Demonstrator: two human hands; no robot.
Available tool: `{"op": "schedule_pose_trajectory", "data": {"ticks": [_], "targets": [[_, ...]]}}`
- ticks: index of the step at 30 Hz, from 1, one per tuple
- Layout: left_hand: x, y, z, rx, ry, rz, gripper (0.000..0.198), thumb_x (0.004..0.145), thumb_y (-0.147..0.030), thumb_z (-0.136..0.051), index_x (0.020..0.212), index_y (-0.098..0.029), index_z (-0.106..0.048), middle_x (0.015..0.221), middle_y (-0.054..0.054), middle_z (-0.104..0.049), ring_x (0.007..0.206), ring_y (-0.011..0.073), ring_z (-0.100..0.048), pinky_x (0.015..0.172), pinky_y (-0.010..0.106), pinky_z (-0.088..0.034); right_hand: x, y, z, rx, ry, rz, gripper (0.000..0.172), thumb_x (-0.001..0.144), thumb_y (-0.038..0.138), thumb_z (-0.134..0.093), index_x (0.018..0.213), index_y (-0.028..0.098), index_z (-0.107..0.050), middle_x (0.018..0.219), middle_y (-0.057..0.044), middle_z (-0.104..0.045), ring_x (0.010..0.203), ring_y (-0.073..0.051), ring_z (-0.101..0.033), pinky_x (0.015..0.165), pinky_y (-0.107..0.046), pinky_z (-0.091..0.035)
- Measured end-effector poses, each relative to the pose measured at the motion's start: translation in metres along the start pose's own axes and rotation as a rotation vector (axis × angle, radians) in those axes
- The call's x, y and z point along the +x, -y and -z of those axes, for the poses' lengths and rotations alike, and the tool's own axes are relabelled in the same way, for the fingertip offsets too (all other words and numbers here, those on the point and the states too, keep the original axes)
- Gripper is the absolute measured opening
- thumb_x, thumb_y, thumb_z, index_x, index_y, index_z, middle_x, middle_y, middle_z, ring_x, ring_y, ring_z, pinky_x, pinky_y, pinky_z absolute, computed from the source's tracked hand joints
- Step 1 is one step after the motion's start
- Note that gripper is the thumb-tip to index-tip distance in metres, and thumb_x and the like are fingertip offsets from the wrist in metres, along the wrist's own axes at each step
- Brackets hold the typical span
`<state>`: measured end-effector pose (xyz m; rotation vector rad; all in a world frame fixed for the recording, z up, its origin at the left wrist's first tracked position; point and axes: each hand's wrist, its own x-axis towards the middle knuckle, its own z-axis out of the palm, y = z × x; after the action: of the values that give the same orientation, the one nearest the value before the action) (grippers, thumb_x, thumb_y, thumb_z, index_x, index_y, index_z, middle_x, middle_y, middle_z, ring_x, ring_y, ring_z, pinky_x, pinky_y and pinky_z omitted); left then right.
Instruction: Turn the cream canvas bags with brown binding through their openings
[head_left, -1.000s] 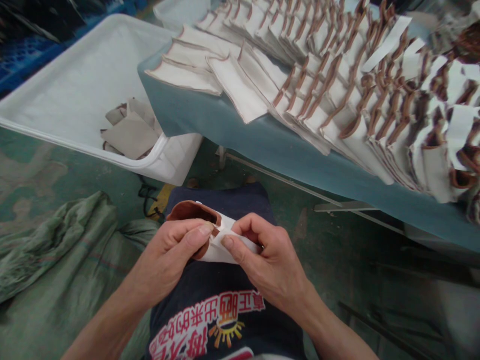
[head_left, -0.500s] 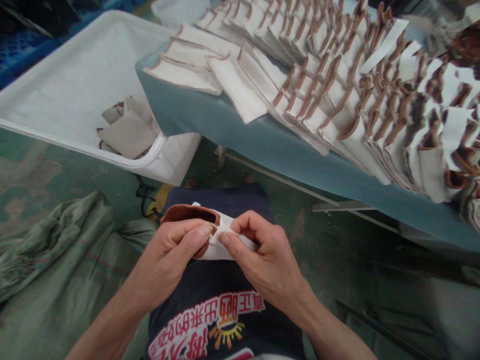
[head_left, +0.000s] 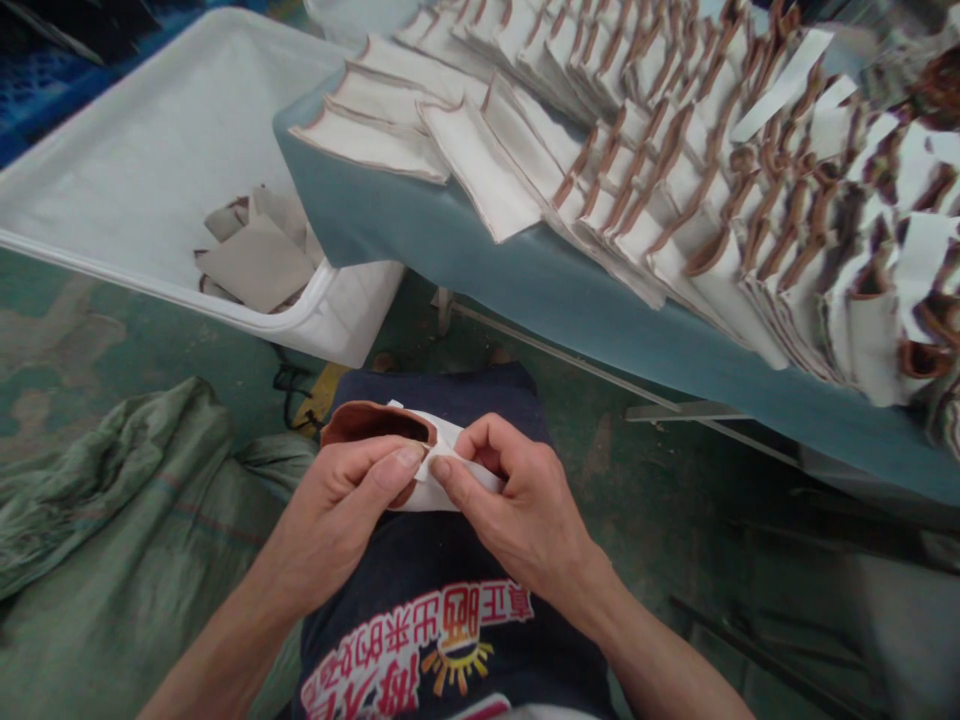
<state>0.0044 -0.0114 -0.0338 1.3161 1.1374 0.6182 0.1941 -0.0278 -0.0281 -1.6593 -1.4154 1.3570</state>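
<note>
Pouch (head_left: 442,494), white with brown inside, held above the lap: rim pinched between thumb and forefinger of the left hand (head_left: 341,505), white side pinched between thumb and curled fingers of the right hand (head_left: 525,505). Underneath, dark-blue apron (head_left: 442,548); reads, upside down, 真正晒出来的 in red, beside a yellow sun (head_left: 459,660); larger red characters too creased to read surely. Beyond, blue-covered table (head_left: 367,215) bearing rows of brown-edged pieces (head_left: 622,180); to the left, white bin (head_left: 150,150) and green sacking (head_left: 127,510).

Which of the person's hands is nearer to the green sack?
Left. The left hand is to the right of the green sack; the right hand is farther right, beyond the left one.
</note>
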Motion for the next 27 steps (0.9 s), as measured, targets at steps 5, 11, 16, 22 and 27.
{"op": "schedule_pose_trajectory", "data": {"ticks": [5, 11, 16, 22, 27], "targets": [[-0.002, 0.001, 0.002, 0.001, -0.024, -0.005, 0.045, 0.103, -0.042, -0.052, 0.063, -0.022, -0.048, 0.063, -0.004, -0.039, 0.058, 0.0134, -0.034, 0.054, 0.028, -0.030, 0.004, -0.002, -0.001, 0.095, 0.090, -0.028, 0.027, 0.092, 0.043, -0.071, 0.080, 0.023, -0.057, 0.060, 0.006, -0.059, 0.054, -0.011, -0.048, 0.053, -0.023, -0.031], [-0.005, 0.009, 0.006, -0.021, -0.017, -0.025, 0.045, 0.105, -0.041, -0.055, 0.068, -0.018, -0.068, 0.065, -0.002, -0.057, 0.061, 0.0140, -0.047, 0.059, 0.025, -0.041, 0.008, -0.007, 0.000, 0.170, 0.144, -0.069, 0.028, 0.090, 0.043, -0.074, 0.081, 0.022, -0.058, 0.066, 0.005, -0.059, 0.059, -0.010, -0.048, 0.054, -0.022, -0.032], [-0.006, 0.011, 0.009, -0.102, 0.019, -0.001, 0.029, 0.097, -0.039, -0.069, 0.083, -0.018, -0.082, 0.080, 0.003, -0.078, 0.073, 0.0174, -0.066, 0.067, 0.023, -0.051, 0.009, -0.009, 0.003, 0.205, 0.199, -0.048, 0.033, 0.090, 0.047, -0.076, 0.079, 0.022, -0.057, 0.067, 0.005, -0.057, 0.059, -0.010, -0.046, 0.053, -0.022, -0.032], [-0.005, -0.004, 0.004, -0.131, 0.027, 0.021, 0.017, 0.084, -0.030, -0.074, 0.085, -0.017, -0.085, 0.075, 0.004, -0.079, 0.070, 0.0206, -0.073, 0.064, 0.024, -0.057, 0.007, -0.009, 0.006, 0.197, 0.192, -0.033, 0.032, 0.091, 0.044, -0.077, 0.079, 0.022, -0.058, 0.068, 0.005, -0.057, 0.060, -0.010, -0.046, 0.054, -0.022, -0.031], [-0.007, -0.004, 0.000, -0.095, 0.039, 0.030, 0.014, 0.081, -0.023, -0.072, 0.086, -0.017, -0.083, 0.077, 0.005, -0.081, 0.071, 0.0203, -0.075, 0.064, 0.022, -0.058, 0.005, -0.011, 0.010, 0.179, 0.204, -0.011, 0.036, 0.091, 0.048, -0.078, 0.079, 0.022, -0.058, 0.070, 0.005, -0.056, 0.062, -0.010, -0.046, 0.054, -0.021, -0.032]]}}
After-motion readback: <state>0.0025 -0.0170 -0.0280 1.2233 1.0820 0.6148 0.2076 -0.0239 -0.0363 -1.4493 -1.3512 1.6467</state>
